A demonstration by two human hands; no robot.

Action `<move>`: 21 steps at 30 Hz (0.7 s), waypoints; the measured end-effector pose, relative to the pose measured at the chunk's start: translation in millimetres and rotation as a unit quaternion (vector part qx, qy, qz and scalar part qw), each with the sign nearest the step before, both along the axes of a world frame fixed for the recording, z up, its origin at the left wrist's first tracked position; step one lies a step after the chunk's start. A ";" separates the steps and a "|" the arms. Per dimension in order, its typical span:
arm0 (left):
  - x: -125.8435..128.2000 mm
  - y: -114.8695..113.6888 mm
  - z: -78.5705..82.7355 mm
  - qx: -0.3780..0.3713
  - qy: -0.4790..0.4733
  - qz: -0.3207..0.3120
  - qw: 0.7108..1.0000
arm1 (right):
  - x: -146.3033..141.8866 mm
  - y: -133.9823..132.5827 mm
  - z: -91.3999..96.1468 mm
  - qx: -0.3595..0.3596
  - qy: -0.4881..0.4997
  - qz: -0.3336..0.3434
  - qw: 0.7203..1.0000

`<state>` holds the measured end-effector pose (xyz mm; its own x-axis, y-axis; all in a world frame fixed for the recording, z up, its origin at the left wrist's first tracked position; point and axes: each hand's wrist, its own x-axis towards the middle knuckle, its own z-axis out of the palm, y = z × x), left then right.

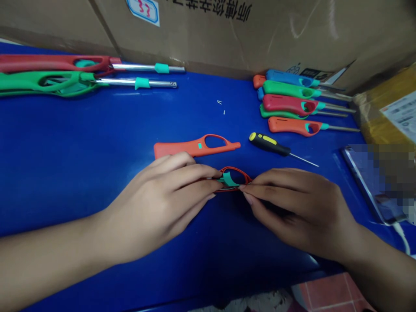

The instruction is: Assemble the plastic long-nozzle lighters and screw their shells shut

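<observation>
Between my two hands is an orange-red lighter casing half (234, 170), with a teal trigger (229, 179) set in its loop. My left hand (162, 195) grips its handle end, which the fingers mostly hide. At the nozzle end, the fingertips of my right hand (299, 203) are pinched together on the casing; any small part between them is hidden. Just beyond my left hand lies a second orange casing half (182, 148), its loop pointing right. A black-and-yellow screwdriver (271, 144) rests beyond my right hand.
Several assembled lighters (289, 103) lie at the back right. Two large lighters, one red (58, 63) and one green (22, 82), lie back left. Tiny metal pieces (219, 102) sit mid-table. A cardboard box (201, 39) borders the far edge; a phone (367, 186) lies right.
</observation>
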<state>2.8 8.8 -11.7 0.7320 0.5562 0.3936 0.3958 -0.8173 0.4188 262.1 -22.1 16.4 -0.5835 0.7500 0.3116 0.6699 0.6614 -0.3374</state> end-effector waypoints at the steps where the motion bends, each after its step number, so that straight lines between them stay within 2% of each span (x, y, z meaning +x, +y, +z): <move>1: 0.0 0.1 -0.2 0.001 -0.001 0.000 1.000 | 0.0 0.0 -0.1 -0.004 -0.001 -0.001 1.000; 8: 0.3 0.9 -0.4 0.005 0.011 0.000 1.000 | -0.2 0.5 0.6 -0.002 -0.008 0.003 1.000; 14: 0.0 -0.1 1.1 0.064 0.039 -0.005 0.997 | 1.5 -0.8 0.2 0.033 -0.028 0.010 0.999; 21: 1.3 0.9 0.4 0.066 0.037 -0.004 0.997 | 2.4 -0.7 0.7 0.029 -0.056 0.035 0.997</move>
